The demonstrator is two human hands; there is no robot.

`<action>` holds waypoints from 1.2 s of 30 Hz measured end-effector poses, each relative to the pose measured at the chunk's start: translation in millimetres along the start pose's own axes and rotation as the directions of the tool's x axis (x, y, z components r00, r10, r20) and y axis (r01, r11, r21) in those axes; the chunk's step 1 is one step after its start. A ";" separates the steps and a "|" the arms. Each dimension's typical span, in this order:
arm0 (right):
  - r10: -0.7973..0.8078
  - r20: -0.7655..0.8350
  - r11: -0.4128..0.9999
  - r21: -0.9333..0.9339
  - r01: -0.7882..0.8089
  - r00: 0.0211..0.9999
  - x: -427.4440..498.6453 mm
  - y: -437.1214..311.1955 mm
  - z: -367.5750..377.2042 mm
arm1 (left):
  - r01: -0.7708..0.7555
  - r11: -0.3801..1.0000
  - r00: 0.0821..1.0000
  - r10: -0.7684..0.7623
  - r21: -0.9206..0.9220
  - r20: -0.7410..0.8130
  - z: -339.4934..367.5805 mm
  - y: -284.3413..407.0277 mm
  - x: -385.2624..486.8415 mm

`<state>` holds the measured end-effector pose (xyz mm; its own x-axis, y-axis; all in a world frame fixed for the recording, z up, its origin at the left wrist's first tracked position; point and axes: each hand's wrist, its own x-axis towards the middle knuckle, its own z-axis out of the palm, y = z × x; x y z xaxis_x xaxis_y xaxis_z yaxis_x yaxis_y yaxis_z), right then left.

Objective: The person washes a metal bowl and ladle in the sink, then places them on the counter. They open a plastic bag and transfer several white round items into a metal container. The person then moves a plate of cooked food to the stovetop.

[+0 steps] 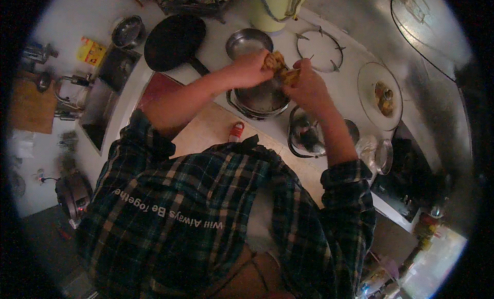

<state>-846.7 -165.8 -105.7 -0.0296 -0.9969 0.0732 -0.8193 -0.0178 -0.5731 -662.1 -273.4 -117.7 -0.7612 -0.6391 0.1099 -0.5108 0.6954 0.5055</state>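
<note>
Both my hands grip a crumpled yellow-brown piece (274, 61), which may be cloth or food; blur leaves this unsettled. My left hand (250, 68) closes on its left part. The right part is pinched in my right hand (308, 86), with a thin dark tip showing beside the fingers. Directly below the hands stands a steel pot (262, 100), its interior partly hidden by them. A shallow steel bowl (249, 44) sits just beyond my left hand. Under my right forearm is a shiny round metal pot or lid (307, 131) with a dark handle.
A black frying pan (175, 42) lies left on the white counter (218, 27). Behind are a pale yellow-green bucket (270, 11) and a metal pan-support ring (320, 51). A plate (366, 90) with food and a black cooktop (405, 164) are right. A sink (102, 102) is left.
</note>
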 end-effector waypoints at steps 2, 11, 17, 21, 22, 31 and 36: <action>0.012 -0.049 0.960 -0.278 -0.025 0.999 2.7 -13.7 23.1 | 0.003 0.999 0.999 -0.006 0.049 0.046 6.8 -4.3 -7.9; -0.160 -0.208 0.721 -0.693 -0.030 0.965 3.4 -29.8 55.7 | -0.256 0.817 0.887 0.411 0.516 -0.210 31.1 -9.2 -15.4; -0.113 -0.225 0.788 -0.614 -0.051 0.968 -4.2 -40.4 46.2 | -0.135 0.949 0.980 0.171 0.286 -0.103 19.0 -10.5 -17.2; -0.059 -0.240 0.978 -0.206 0.008 0.969 -42.9 -42.2 8.2 | -0.066 0.997 0.987 0.061 -0.030 -0.145 -5.6 -2.2 -20.5; -0.005 -0.248 0.997 -0.074 -0.014 0.969 -56.8 -41.1 -3.1 | -0.013 0.990 0.992 -0.004 -0.140 -0.122 -11.0 1.7 -21.0; 0.552 -0.392 0.833 0.293 -0.469 0.736 -260.2 67.0 -29.3 | -0.138 0.853 0.989 0.147 -0.504 -0.021 -4.9 121.1 -24.6; 0.749 -0.482 0.615 0.250 -0.748 0.455 -328.9 123.9 16.4 | -0.136 0.768 0.888 0.374 -0.626 0.266 54.7 202.9 -17.5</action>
<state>-929.1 158.6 -214.1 -0.9031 -0.4295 -0.0024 -0.3388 0.7156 -0.6109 -774.3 -103.1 -63.9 -0.9737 -0.2203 0.0589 -0.0389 0.4150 0.9090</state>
